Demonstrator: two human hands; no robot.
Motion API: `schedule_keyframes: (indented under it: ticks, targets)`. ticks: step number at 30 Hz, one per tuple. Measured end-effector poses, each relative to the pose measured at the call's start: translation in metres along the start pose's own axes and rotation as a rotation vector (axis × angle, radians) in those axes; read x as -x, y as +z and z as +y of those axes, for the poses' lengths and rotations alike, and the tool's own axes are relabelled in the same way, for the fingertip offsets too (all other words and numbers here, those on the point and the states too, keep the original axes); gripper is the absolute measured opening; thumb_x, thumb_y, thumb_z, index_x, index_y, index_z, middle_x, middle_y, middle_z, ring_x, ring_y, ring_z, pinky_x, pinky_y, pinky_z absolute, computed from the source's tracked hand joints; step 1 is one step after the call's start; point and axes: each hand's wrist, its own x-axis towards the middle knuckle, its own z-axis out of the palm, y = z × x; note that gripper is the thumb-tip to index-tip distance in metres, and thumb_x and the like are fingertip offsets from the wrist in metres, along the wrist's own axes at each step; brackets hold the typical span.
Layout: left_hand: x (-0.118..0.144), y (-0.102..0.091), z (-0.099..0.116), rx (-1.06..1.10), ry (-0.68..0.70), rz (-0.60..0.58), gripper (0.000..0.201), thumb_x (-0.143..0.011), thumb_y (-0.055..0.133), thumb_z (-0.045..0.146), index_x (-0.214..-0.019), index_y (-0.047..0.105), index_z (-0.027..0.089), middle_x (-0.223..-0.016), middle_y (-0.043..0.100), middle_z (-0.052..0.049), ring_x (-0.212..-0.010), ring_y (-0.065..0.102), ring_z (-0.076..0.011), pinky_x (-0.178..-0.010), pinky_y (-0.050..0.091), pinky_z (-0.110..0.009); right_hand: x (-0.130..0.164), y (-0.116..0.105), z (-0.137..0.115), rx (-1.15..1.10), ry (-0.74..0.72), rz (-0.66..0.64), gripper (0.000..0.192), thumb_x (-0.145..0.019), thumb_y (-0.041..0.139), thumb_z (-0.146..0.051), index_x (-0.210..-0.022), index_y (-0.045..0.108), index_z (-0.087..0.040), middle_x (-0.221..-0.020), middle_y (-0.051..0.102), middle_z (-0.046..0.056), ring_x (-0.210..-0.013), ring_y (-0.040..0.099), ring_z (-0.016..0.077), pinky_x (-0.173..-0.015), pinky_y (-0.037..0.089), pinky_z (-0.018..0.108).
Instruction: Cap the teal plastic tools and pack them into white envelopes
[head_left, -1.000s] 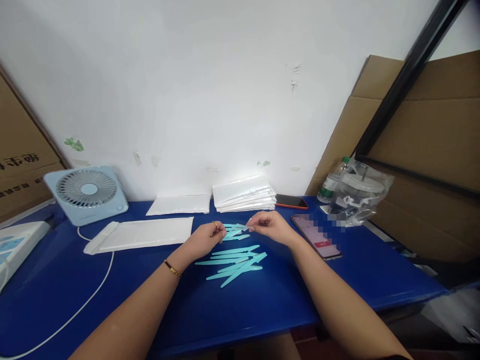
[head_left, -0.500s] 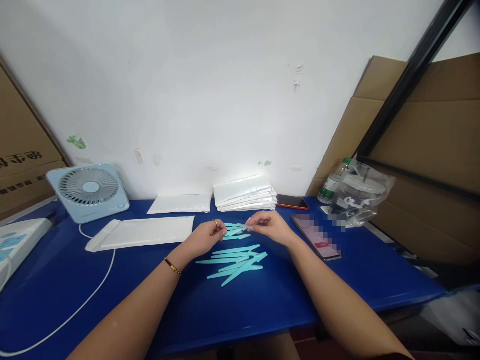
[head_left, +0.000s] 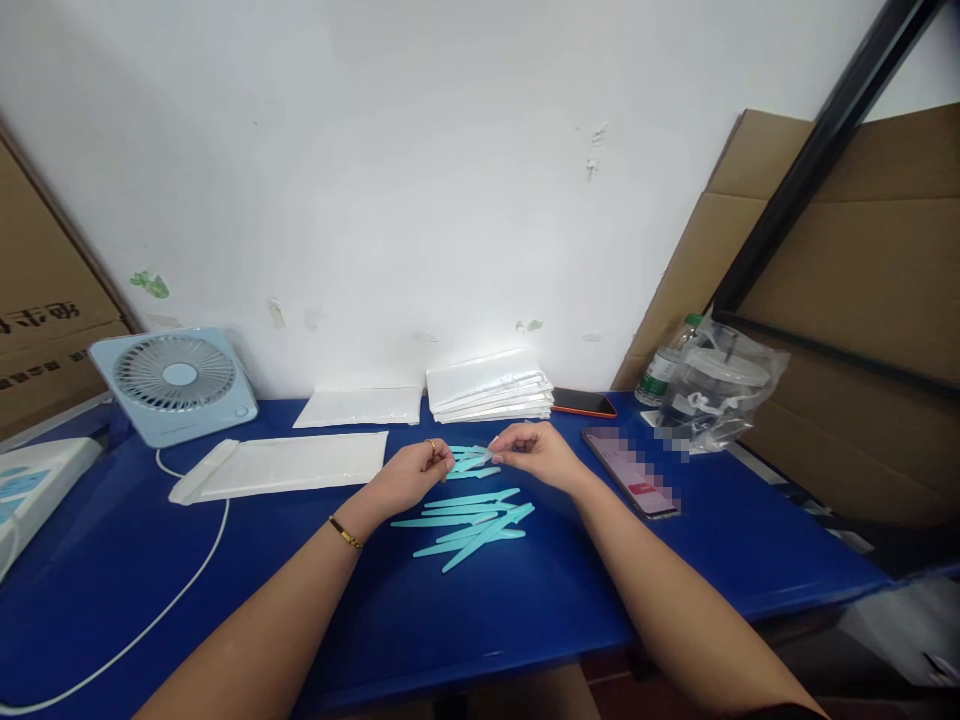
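A: Hands first. Left hand (head_left: 411, 472) and right hand (head_left: 534, 450) are close together above the tabletop (head_left: 570, 600), each pinching an end of 1 thin teal strip (head_left: 470, 461). Fingers curled tight, thumb against forefinger on both.

B: Both closed on it?

A: Yes, fingertip pinch at each end, strip spans the small gap between them. Looks held that way to keep it level, off the surface and apart from the rest; that's my read.

B: Landmark?

A: Using the pile of teal strips (head_left: 469, 525). The held strip is just behind the pile, slightly above it. The pile lies loose and fanned on the blue tabletop, right in front of the person, probably within easy reach.

B: Outward?

A: Right of the pile, a phone (head_left: 631, 472) face up. Behind the pile, a stack of white pouches (head_left: 489, 386), with a second phone (head_left: 583, 403) beside it. Left of the pile, 1 flat white pouch (head_left: 281, 466); further left, a small blue fan (head_left: 174, 382) with its white cable (head_left: 150, 630) trailing forward. Far right of the pile, a clear bag (head_left: 716, 390) with a bottle (head_left: 664, 365) behind it.
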Motion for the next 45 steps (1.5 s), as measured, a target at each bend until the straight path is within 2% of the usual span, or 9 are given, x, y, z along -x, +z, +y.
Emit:
schedule_keyframes:
  ticks: [13,20,23,26,28,31,34,38,45]
  targets:
    - [0.000,-0.001,0.001,-0.001,-0.003,-0.012,0.031,-0.085,0.039,0.046,-0.083,0.053,0.019,-0.071,0.059,0.000,-0.062,0.050,-0.0129,-0.056,0.039,-0.024,0.000,0.001,-0.004,0.032,0.013,0.033,0.025,-0.068,0.073,-0.034,-0.084,0.072,-0.015,-0.081,0.069,0.007,-0.072,0.063,0.0170,-0.066,0.052,0.029]
    - [-0.002,0.006,0.001,-0.003,0.031,-0.010,0.030,-0.085,0.039,0.045,-0.083,0.053,0.019,-0.070,0.058,0.001,-0.059,0.048,-0.0121,-0.055,0.037,-0.023,-0.002,0.023,0.003,0.063,0.002,-0.060,0.027,-0.069,0.072,-0.036,-0.087,0.072,-0.016,-0.080,0.069,0.006,-0.069,0.063,0.0162,-0.062,0.051,0.028]
    - [-0.004,0.007,-0.002,-0.104,0.045,0.024,0.027,-0.086,0.038,0.041,-0.083,0.055,0.020,-0.070,0.058,0.001,-0.062,0.050,-0.0137,-0.058,0.037,-0.025,-0.003,0.013,0.000,0.151,-0.060,-0.050,0.028,-0.070,0.071,-0.034,-0.093,0.071,-0.019,-0.093,0.068,0.007,-0.075,0.062,0.0168,-0.066,0.050,0.028]
    - [-0.004,0.006,-0.004,-0.269,0.059,0.103,0.022,-0.084,0.043,0.037,-0.090,0.058,0.021,-0.084,0.061,-0.003,-0.079,0.055,-0.0184,-0.069,0.040,-0.028,-0.001,-0.016,-0.003,0.393,-0.097,0.124,0.018,-0.076,0.065,-0.030,-0.089,0.072,-0.020,-0.092,0.067,0.006,-0.077,0.060,0.0165,-0.067,0.046,0.027]
    - [-0.003,0.006,-0.002,-0.333,0.086,0.121,0.022,-0.081,0.048,0.036,-0.093,0.059,0.021,-0.093,0.061,-0.005,-0.088,0.055,-0.0207,-0.074,0.040,-0.030,0.000,-0.036,-0.003,0.581,-0.022,0.200,0.015,-0.078,0.061,-0.027,-0.084,0.072,-0.020,-0.081,0.066,0.005,-0.070,0.058,0.0155,-0.064,0.044,0.026]
    - [0.002,0.008,0.001,-0.318,0.126,-0.003,0.025,-0.078,0.054,0.041,-0.094,0.061,0.022,-0.093,0.061,-0.004,-0.084,0.055,-0.0201,-0.071,0.040,-0.028,0.003,-0.053,0.000,0.796,0.133,0.190,0.013,-0.075,0.060,-0.020,-0.081,0.072,-0.020,-0.079,0.067,0.004,-0.070,0.058,0.0161,-0.064,0.042,0.025]
    - [0.006,0.013,0.003,-0.316,0.115,-0.136,0.024,-0.074,0.059,0.040,-0.091,0.062,0.023,-0.086,0.063,-0.002,-0.075,0.056,-0.0179,-0.062,0.038,-0.025,0.005,-0.057,0.005,0.940,0.286,0.185,0.012,-0.072,0.061,-0.017,-0.077,0.072,-0.020,-0.080,0.068,0.006,-0.073,0.060,0.0179,-0.064,0.040,0.025]
    - [0.005,0.017,0.003,-0.334,0.066,-0.175,0.013,-0.077,0.054,0.033,-0.075,0.061,0.022,-0.070,0.061,0.000,-0.063,0.053,-0.0153,-0.053,0.031,-0.024,0.007,-0.056,0.011,1.016,0.475,0.140,0.008,-0.064,0.071,-0.026,-0.067,0.069,-0.019,-0.073,0.067,0.007,-0.068,0.060,0.0200,-0.056,0.037,0.026]
    - [0.004,0.019,0.001,-0.376,0.069,-0.089,0.012,-0.078,0.050,0.028,-0.076,0.059,0.021,-0.076,0.063,-0.001,-0.063,0.053,-0.0146,-0.054,0.032,-0.025,0.005,-0.047,0.020,0.904,0.405,0.000,0.005,-0.060,0.070,-0.021,-0.063,0.067,-0.018,-0.063,0.065,0.003,-0.060,0.057,0.0157,-0.053,0.037,0.024]
